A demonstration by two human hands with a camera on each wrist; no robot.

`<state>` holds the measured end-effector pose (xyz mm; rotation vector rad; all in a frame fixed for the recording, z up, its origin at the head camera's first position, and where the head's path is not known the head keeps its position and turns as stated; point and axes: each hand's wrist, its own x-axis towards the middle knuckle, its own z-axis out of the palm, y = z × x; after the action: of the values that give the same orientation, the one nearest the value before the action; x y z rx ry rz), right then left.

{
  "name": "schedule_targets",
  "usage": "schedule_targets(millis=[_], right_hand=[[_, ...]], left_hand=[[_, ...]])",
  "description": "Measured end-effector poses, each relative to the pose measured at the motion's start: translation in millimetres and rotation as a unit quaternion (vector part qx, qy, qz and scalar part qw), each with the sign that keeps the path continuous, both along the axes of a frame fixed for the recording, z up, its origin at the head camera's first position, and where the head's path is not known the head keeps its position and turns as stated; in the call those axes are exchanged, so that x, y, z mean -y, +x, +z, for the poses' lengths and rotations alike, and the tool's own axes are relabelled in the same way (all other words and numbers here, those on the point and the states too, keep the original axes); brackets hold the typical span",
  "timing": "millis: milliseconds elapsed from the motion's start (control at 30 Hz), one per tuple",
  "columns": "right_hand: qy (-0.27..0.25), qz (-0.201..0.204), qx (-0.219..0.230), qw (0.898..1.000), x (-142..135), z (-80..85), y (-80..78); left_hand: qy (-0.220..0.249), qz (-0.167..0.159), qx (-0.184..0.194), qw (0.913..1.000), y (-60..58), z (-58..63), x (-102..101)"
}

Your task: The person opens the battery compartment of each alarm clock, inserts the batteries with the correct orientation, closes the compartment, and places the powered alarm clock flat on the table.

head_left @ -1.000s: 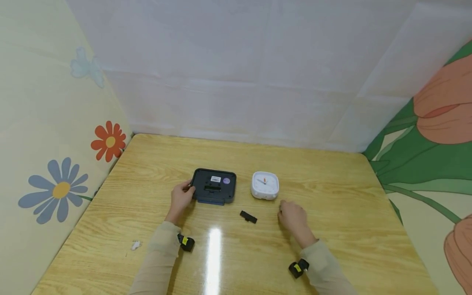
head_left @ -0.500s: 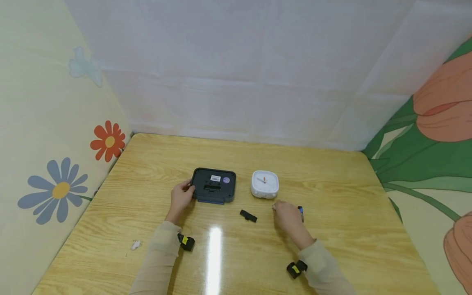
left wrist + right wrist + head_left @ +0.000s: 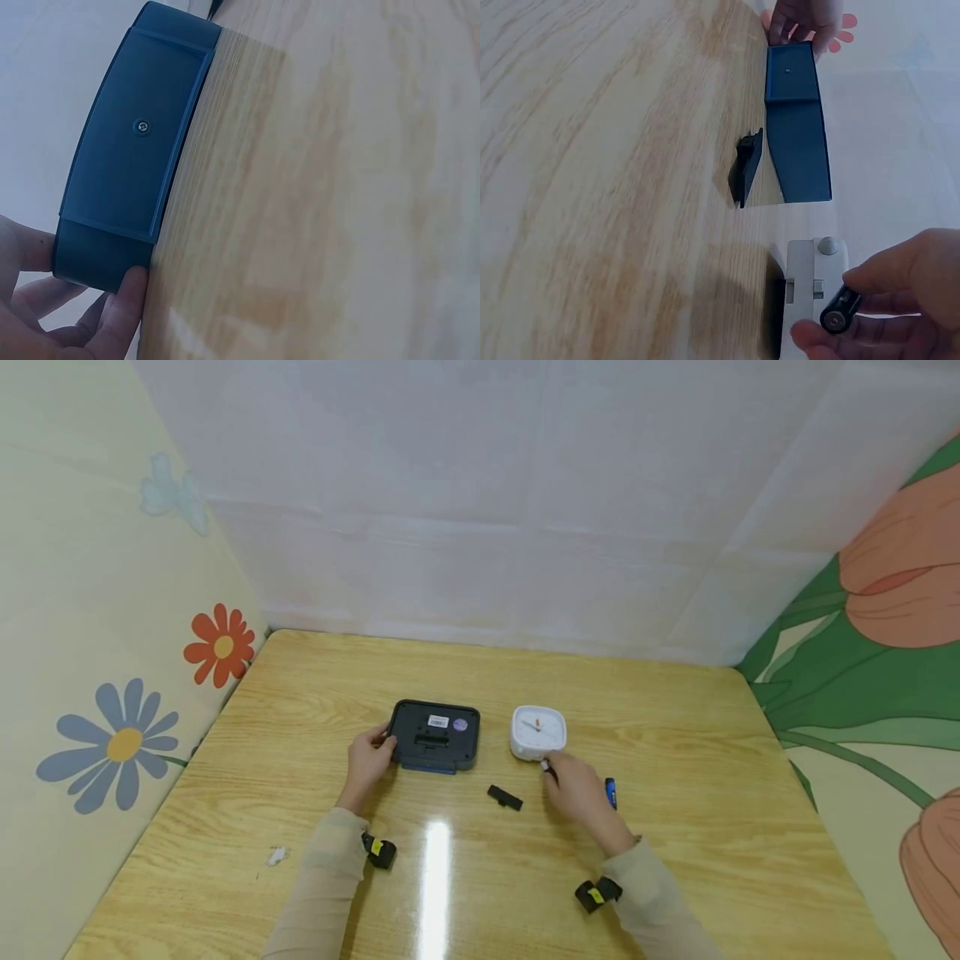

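My left hand (image 3: pixel 367 768) grips the left edge of a black rectangular device (image 3: pixel 462 750), which lies back up with a label, a sticker and an open battery slot. In the left wrist view its dark blue side (image 3: pixel 135 150) shows a screw, and fingers and thumb hold the near end. My right hand (image 3: pixel 581 789) pinches a small dark battery (image 3: pixel 841 310), one end facing the right wrist camera. The hand is just in front of a white alarm clock (image 3: pixel 538 733), overlapping its lower edge. A black battery cover (image 3: pixel 505 797) rests on the table between the hands.
A blue battery (image 3: pixel 611 793) lies on the wooden table (image 3: pixel 675 727) just right of the right hand. A small white scrap (image 3: pixel 277 857) lies at the front left. White sheeting (image 3: pixel 480 527) stands behind, with flower-patterned panels at both sides.
My right hand has moved left and forward toward the white clock, bringing the small battery with it and uncovering the blue battery. The left hand and the black device stay put.
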<state>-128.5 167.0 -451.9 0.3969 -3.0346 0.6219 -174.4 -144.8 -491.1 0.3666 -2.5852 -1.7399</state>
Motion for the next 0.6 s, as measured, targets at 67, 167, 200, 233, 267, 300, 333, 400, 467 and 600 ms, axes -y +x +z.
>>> schedule_targets(millis=[67,167,200,233,267,300,333,400,467,600], right_hand=[[-0.012,0.007,0.001,1.0,0.9,1.0,-0.4],[-0.023,0.016,0.001,1.0,2.3,1.3,-1.3],[-0.027,0.019,0.0,0.999,2.8,1.3,-1.8],[-0.031,0.021,0.0,0.999,3.4,1.6,-2.3],[-0.034,0.022,-0.002,0.999,4.1,2.0,-2.7],[-0.037,0.023,-0.004,0.999,4.8,2.5,-3.0],[-0.042,0.025,-0.005,0.999,5.5,2.9,-3.4],[-0.048,0.027,-0.007,0.998,7.3,3.9,-4.0],[-0.051,0.027,-0.011,0.998,9.2,4.5,-4.4],[-0.053,0.034,-0.021,0.998,14.0,6.1,-5.0]], left_hand=[[-0.001,0.001,0.0,1.0,-0.1,-0.3,0.3],[0.002,0.002,0.001,1.0,0.3,0.0,0.4],[0.002,0.002,0.0,1.0,0.2,0.0,0.4],[0.003,0.001,-0.001,1.0,0.2,0.1,0.2],[0.003,0.001,-0.001,1.0,0.3,0.3,0.0],[0.003,0.0,-0.003,1.0,0.4,0.3,-0.1],[0.003,-0.001,-0.005,1.0,0.4,0.3,-0.2],[0.001,-0.003,-0.007,1.0,0.5,0.4,-0.4],[0.0,-0.005,-0.007,1.0,0.5,0.0,-0.2],[-0.004,-0.005,-0.009,0.9999,0.4,-0.6,0.1]])
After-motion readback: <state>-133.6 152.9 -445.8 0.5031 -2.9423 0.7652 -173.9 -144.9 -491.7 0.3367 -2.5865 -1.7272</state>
